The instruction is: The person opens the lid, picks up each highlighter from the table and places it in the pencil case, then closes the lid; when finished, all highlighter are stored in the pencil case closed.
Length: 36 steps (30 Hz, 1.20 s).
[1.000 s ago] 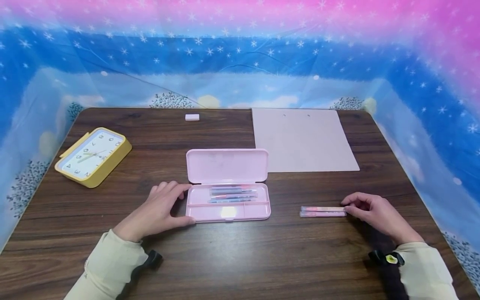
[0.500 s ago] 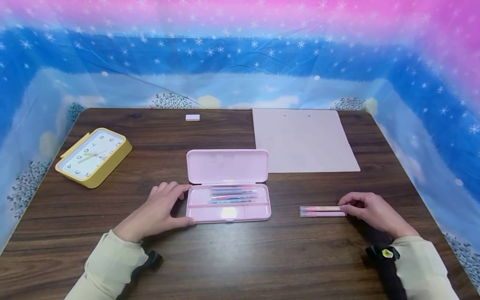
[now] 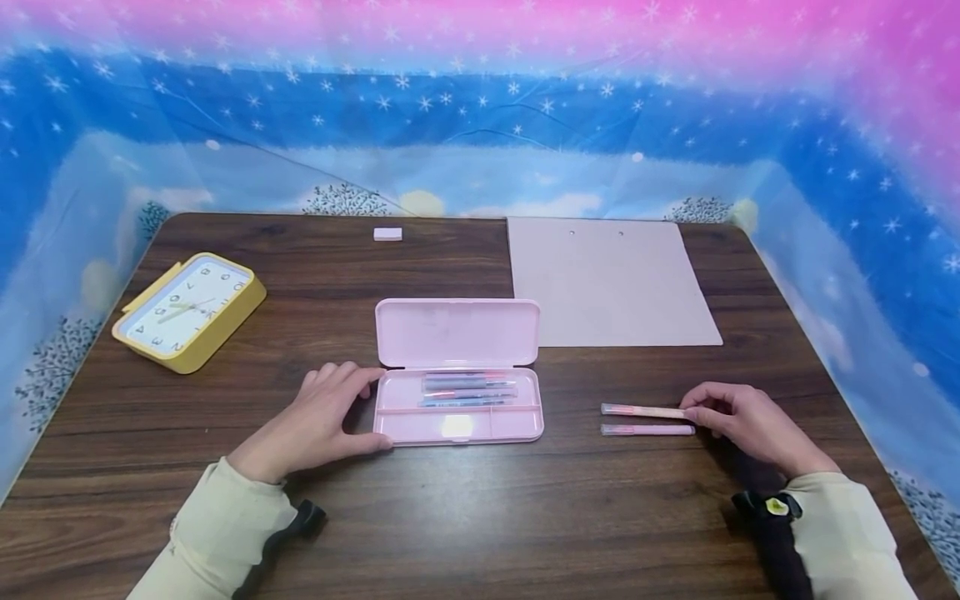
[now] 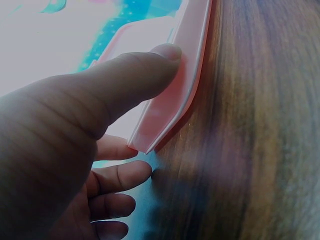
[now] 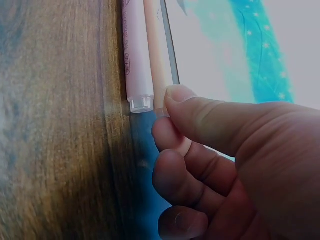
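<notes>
The right grip (image 3: 753, 427) pinches the end of a slim, smooth peach pen (image 3: 654, 412), no longer snug beside the pink pen (image 3: 651, 430) but angled apart, open wood-grained bench (image 3: 570, 392) separating both from the glossy, open-lidded plastic case (image 3: 516, 423), whose left end the left grip (image 3: 315, 423) holds between thumb and index.

Clock (image 3: 187, 308): lies on its back at ten o'clock from the table's middle, with yellow frame and white face turned up.
White block (image 3: 387, 234): small, at eleven o'clock, near the far edge.
Board (image 3: 615, 283): flat and pale, at two o'clock, with two small holes along its far side.
Table (image 3: 480, 542): brown wood, the far corners are rounded.
Cloth (image 3: 480, 108): hangs from nine through twelve to three o'clock, pink above, blue below with white snowflakes, leafy prints lowest.
</notes>
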Available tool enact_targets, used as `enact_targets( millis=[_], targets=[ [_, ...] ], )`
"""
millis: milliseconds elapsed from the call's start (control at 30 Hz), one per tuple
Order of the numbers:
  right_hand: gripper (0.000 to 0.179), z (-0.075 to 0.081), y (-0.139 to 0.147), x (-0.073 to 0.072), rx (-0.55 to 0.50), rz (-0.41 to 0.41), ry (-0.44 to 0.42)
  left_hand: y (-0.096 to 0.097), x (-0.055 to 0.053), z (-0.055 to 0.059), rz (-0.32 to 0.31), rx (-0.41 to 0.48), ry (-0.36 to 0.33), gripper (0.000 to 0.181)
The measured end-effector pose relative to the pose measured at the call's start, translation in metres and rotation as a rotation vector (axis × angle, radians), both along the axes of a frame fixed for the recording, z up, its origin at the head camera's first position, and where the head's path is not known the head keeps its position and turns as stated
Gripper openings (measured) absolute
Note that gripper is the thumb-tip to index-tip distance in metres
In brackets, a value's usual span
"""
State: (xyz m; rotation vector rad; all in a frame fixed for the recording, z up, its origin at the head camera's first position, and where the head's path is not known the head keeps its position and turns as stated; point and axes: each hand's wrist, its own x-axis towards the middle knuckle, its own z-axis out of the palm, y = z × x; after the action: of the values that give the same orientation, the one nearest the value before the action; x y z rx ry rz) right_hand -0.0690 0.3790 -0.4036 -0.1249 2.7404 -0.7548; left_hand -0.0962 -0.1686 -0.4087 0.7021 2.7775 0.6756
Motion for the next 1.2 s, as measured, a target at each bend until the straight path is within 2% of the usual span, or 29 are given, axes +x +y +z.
enact_targets(
  millis=[167,567,967,1200],
  targets=[
    [0.015,0.003,-0.002,0.001,0.011,-0.011,-0.002,0.000,0.000,0.000,0.002,0.000,-0.006,0.082],
    [0.015,0.025,-0.017,0.003,0.011,0.000,0.116,0.001,0.000,0.001,-0.002,-0.005,-0.008,0.081],
    [0.007,0.055,-0.065,0.006,-0.077,0.055,0.222,0.000,0.000,0.000,-0.012,0.009,0.006,0.080],
    [0.004,0.059,-0.095,0.000,-0.110,0.098,0.224,-0.001,0.000,-0.001,-0.013,0.003,0.010,0.080]
  ],
)
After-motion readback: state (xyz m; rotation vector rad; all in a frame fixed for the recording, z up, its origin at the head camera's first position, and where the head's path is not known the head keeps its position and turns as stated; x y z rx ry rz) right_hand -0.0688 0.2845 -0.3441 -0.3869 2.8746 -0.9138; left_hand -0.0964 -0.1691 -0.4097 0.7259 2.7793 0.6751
